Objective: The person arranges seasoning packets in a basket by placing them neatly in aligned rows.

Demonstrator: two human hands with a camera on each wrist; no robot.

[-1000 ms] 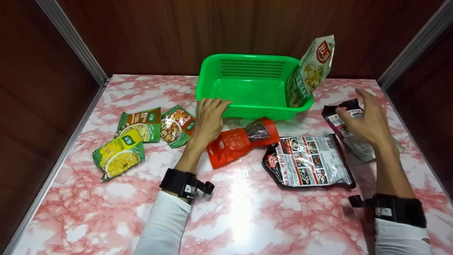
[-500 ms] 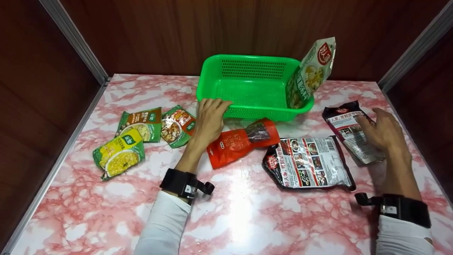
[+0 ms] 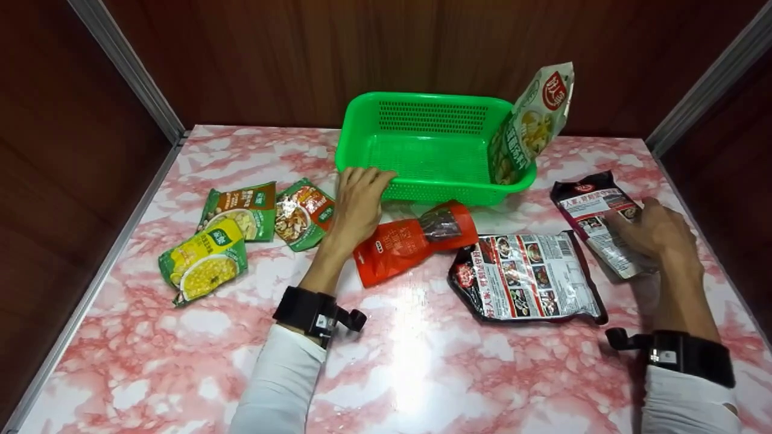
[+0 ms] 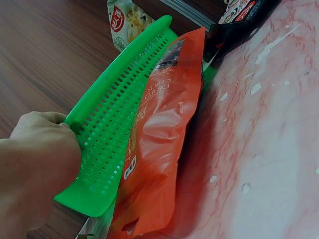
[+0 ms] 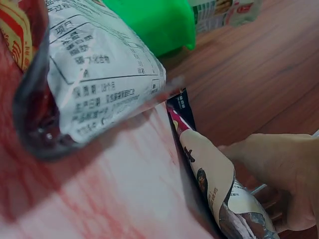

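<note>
My left hand (image 3: 357, 205) grips the near left rim of the green plastic basket (image 3: 422, 193), fingers hooked over it. A white-and-green food packet (image 3: 531, 129) stands tilted in the basket's right end, its top above the rim. At the right, my right hand (image 3: 660, 238) holds the right edge of a black-and-silver food packet (image 3: 594, 220) lying on the table, thumb over its printed face. In the right wrist view that packet (image 5: 207, 172) looks bent beside the curled fingers. Part of its right side is hidden by the hand.
A red dried-chilli pouch (image 3: 398, 244) lies before the basket. Right of it is a large black-edged packet (image 3: 531, 277). Left lie a yellow corn soup packet (image 3: 205, 262), a brown-and-green packet (image 3: 244, 208) and a red-and-green packet (image 3: 301, 214). Wooden panels (image 3: 289, 54) enclose the table.
My right hand has come down and slightly right onto the black-and-silver packet, its fingers closing at the packet's right edge. The left hand and basket have stayed almost still.
</note>
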